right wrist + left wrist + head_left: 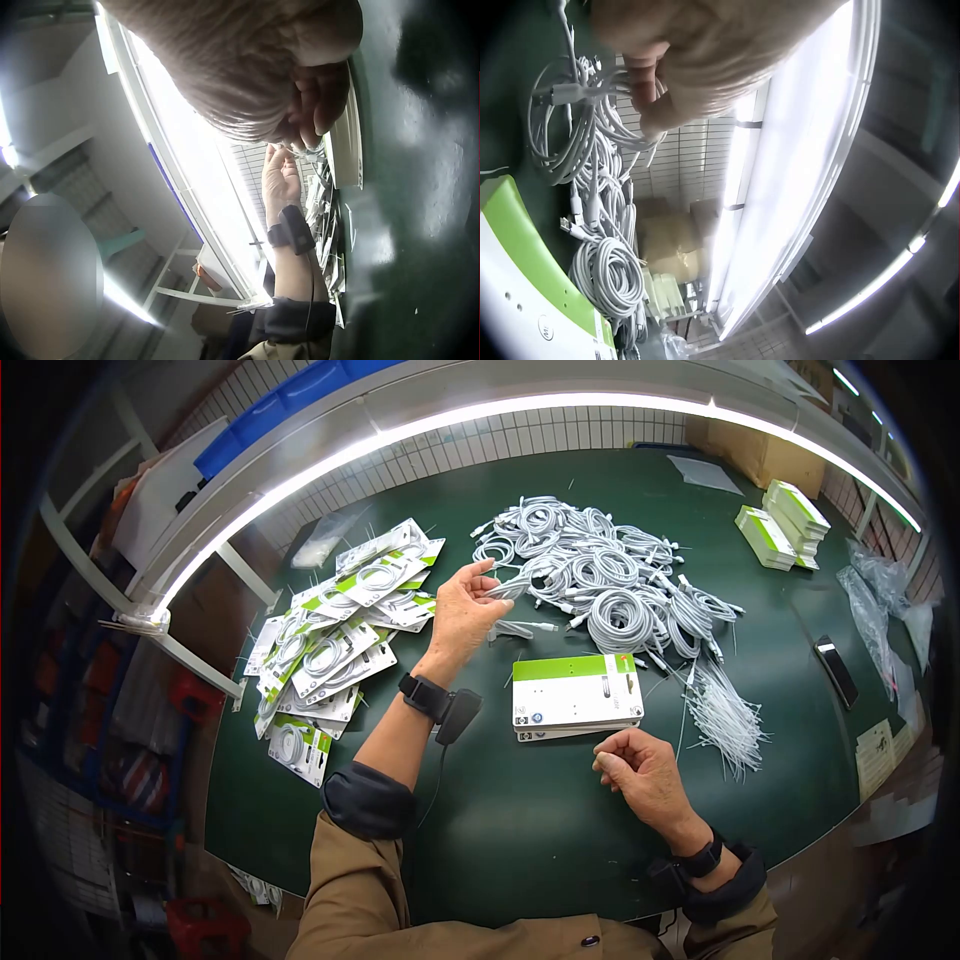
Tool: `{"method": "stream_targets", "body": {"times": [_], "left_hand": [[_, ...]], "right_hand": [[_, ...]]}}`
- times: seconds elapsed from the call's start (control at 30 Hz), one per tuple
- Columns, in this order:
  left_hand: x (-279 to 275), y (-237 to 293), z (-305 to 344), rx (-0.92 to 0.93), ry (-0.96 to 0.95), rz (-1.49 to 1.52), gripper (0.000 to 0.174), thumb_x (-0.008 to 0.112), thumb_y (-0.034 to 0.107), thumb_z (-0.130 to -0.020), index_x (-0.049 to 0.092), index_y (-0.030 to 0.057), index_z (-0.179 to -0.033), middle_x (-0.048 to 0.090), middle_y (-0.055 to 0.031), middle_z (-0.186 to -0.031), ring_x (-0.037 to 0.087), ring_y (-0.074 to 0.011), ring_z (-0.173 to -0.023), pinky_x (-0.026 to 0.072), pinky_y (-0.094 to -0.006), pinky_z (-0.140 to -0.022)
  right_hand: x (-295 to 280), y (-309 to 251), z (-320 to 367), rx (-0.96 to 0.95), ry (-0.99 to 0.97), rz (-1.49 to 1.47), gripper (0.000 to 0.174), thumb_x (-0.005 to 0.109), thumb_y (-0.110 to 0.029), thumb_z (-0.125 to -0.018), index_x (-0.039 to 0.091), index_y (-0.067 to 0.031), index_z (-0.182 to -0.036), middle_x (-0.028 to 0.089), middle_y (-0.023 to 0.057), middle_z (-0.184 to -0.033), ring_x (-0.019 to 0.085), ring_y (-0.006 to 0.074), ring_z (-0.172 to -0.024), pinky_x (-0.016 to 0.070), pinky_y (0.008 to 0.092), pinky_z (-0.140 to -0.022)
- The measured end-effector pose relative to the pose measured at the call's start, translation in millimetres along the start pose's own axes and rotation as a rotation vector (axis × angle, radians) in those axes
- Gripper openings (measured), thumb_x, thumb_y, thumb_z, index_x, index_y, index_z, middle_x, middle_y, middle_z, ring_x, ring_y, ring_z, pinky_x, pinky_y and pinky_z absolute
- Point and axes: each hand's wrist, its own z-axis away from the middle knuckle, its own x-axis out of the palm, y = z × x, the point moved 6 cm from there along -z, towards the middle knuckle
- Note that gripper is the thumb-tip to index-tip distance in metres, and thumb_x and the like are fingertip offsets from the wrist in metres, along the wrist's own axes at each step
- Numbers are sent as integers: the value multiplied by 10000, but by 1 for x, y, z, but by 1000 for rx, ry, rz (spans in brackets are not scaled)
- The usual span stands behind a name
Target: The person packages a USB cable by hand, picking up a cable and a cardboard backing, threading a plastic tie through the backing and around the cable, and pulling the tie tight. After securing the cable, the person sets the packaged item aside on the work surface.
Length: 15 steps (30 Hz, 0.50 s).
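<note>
In the head view my left hand (464,610) pinches a coiled white cable (516,588) between thumb and fingers, at the left edge of a heap of such cables (620,615). The left wrist view shows the loops of this coil (559,154) beside the fingertips, with a plug (566,94) across them. My right hand (648,775) is just below a stack of white-and-green packaging cards (575,695), its fingers loosely curled and nothing visible in them. The card stack lies flat, with small holes in the top card.
Packed cables on cards (335,630) are piled at the left. Loose white ties (725,720) fan out right of the cards. Further right lie a dark phone-like object (836,672), plastic bags (878,605) and stacked green-white cards (785,525). A lamp bar (545,400) spans above the table.
</note>
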Motion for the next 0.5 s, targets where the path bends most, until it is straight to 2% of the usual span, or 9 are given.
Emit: {"method": "stream_targets", "body": {"times": [0.13,0.23,0.27,0.37,0.4,0.5], "left_hand": [[-4,13,3,170,147,-11,393,836,52,-856,739,-33,-1227,652,15,-847,582,-49,-742,517,-203,-705],[-4,21,6,191,140,-101,474,862,85,-824,727,-3,-1271,639,-12,-888,591,-76,-761,529,-222,-722],[-3,27,10,264,192,-279,533,876,100,-771,735,52,-1282,595,-34,-904,586,-119,-758,536,-269,-723],[8,49,24,363,182,-427,578,862,87,-725,739,103,-1289,550,-43,-910,577,-159,-752,531,-325,-708],[9,50,24,372,199,-439,581,840,16,-735,737,98,-1301,496,-1,-801,529,-109,-735,514,-275,-697],[10,54,20,429,308,-684,399,851,74,-720,790,80,-1114,596,-99,-882,623,-233,-761,527,-357,-716]], "right_hand": [[-1,-1,0,-13,-1,-2,99,643,-47,-1013,675,23,-1075,723,63,-919,664,91,-773,564,241,-707],[1,0,1,-19,-13,-10,100,645,-48,-1012,675,25,-1074,724,65,-921,665,92,-777,565,242,-710],[1,0,1,-16,-18,-7,100,645,-47,-1012,675,26,-1074,724,66,-922,665,93,-778,565,242,-711],[2,-1,1,-16,-18,1,101,647,-47,-1011,675,28,-1072,724,67,-924,665,93,-780,565,242,-712],[2,-1,1,-15,-16,4,101,648,-47,-1010,675,29,-1072,724,67,-924,665,94,-780,565,242,-712],[1,-1,1,-11,-15,0,100,648,-45,-1009,675,31,-1069,725,68,-923,666,94,-778,564,241,-712]]}}
